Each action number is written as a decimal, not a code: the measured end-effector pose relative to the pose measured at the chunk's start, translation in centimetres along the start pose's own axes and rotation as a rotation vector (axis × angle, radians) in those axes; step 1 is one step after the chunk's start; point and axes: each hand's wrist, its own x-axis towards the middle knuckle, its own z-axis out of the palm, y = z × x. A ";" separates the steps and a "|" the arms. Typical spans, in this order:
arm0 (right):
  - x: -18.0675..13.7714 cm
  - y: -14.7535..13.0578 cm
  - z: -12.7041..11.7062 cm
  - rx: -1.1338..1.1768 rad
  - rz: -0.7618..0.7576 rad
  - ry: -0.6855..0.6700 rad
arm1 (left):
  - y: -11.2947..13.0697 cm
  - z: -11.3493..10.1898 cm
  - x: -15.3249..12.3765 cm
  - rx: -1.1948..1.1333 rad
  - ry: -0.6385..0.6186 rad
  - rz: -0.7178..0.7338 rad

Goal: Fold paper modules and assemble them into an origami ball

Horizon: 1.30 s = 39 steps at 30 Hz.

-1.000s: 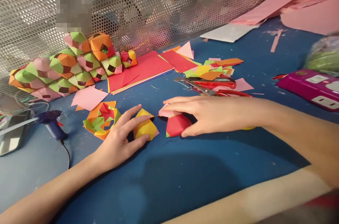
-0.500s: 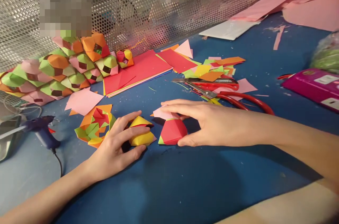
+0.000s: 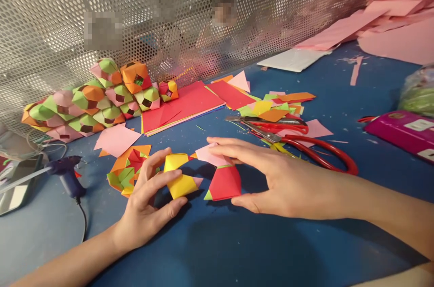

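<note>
Between the hands, over the blue tabletop point(image 3: 254, 251), a yellow folded-paper unit point(image 3: 183, 185) is gripped by the left hand point(image 3: 147, 201), a red-and-pink folded-paper unit point(image 3: 225, 183) by the right hand point(image 3: 274, 183); whether they touch cannot be told. An orange-and-green paper unit point(image 3: 124, 179) is partly hidden. Indistinct green contents are held in a cropped plastic bag point(image 3: 418, 92).

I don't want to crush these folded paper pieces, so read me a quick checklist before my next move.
1. Left hand on the yellow piece: ok, touching it.
2. Right hand on the red-and-pink piece: ok, its grip spans both colors.
3. Yellow and red faces together: not ok, blue table shows between them.
4. Far tips of the two pieces touching: cannot tell.
5. Red-handled scissors apart from the right fingertips: ok, they lie beyond that hand.
6. Glue gun cool: cannot tell.
</note>
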 end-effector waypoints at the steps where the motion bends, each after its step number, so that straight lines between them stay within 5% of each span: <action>1: -0.1 0.0 0.0 -0.006 -0.003 -0.007 | 0.0 0.0 0.0 0.006 0.006 0.014; 17: -0.3 -1.1 0.3 0.007 -0.002 -0.025 | -0.3 0.0 -0.1 0.045 0.036 0.135; 39: 0.7 -0.3 1.0 0.264 0.027 -0.021 | -0.5 -0.2 0.1 -0.127 -0.087 -0.069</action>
